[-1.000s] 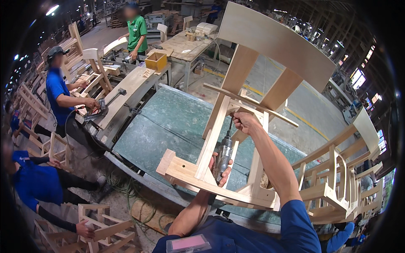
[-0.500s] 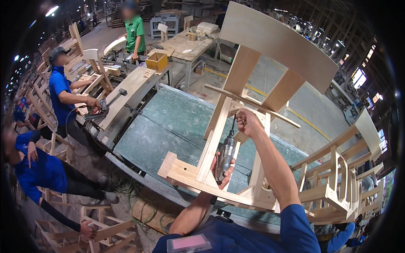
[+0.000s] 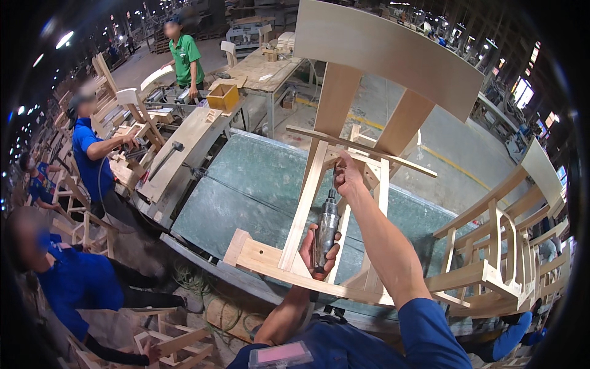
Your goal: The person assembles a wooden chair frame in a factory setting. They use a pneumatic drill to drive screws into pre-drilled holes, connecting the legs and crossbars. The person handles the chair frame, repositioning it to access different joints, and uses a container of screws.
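While the person's left hand (image 3: 305,253) wraps the metal body of a power driver (image 3: 326,234), thumb on one side and fingers curled round the other, the tool's nose points away from them, between the rails of a pale wooden chair frame (image 3: 301,212). The right hand (image 3: 348,178) is up at the bit end, fingers bent and bunched; from where I stand I can't tell whether they grip the bit or merely touch it, nor how tightly they're closed. That frame sits over a green-topped bench (image 3: 233,203), directly before the person, its broad curved back panel (image 3: 387,55) on the far side and a thin wooden strip (image 3: 381,155) running crosswise between panel and seat rails. More chair frames (image 3: 461,278) crowd together on the person's right (pale wood too, with curved backs). Off to the left, a hammer (image 3: 177,146) lies on a long wooden worktop (image 3: 193,136), with a yellow box (image 3: 218,102) at its far end. Beyond, a co-worker in a green shirt (image 3: 186,58) stands near that box.
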Demonstrator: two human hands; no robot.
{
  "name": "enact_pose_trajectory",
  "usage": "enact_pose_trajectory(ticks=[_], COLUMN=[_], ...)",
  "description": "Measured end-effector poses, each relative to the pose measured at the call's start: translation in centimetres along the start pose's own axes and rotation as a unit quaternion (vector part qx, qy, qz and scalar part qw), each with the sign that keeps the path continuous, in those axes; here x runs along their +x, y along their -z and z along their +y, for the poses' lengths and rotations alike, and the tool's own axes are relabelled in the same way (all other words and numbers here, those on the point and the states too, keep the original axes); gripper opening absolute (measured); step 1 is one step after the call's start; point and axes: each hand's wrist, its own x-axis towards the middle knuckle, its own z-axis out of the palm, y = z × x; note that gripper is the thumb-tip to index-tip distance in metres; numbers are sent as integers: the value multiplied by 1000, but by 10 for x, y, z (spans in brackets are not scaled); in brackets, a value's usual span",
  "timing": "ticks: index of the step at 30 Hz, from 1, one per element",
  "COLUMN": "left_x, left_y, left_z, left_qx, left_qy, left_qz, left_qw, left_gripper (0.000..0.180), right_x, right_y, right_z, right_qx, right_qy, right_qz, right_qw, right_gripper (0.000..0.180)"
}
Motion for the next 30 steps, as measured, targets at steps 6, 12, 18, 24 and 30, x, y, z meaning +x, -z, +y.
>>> enact_pose_trajectory(ticks=[6, 12, 18, 24, 30], left_x=[-1, 4, 6, 8, 8], left_y=[7, 12, 16, 11, 7], left_z=[-2, -1, 0, 1, 3], left_qx=[18, 48, 45, 66, 75], left_qy=[-9, -13, -13, -16, -7], left_qz=[9, 27, 18, 26, 15], left_qw=[1000, 998, 999, 997, 997], left_gripper=[28, 31, 30, 29, 29], right_x=[-1, -6, -4, -6, -8], right_y=[-1, 0, 3, 3, 1], right_z=[4, 6, 3, 3, 4], right_qx=[1, 19, 23, 18, 19], right_qy=[24, 15, 15, 17, 14], right_qz=[18, 29, 15, 28, 28], right_qw=[1000, 999, 999, 999, 999], right_gripper=[38, 37, 41, 41, 42])
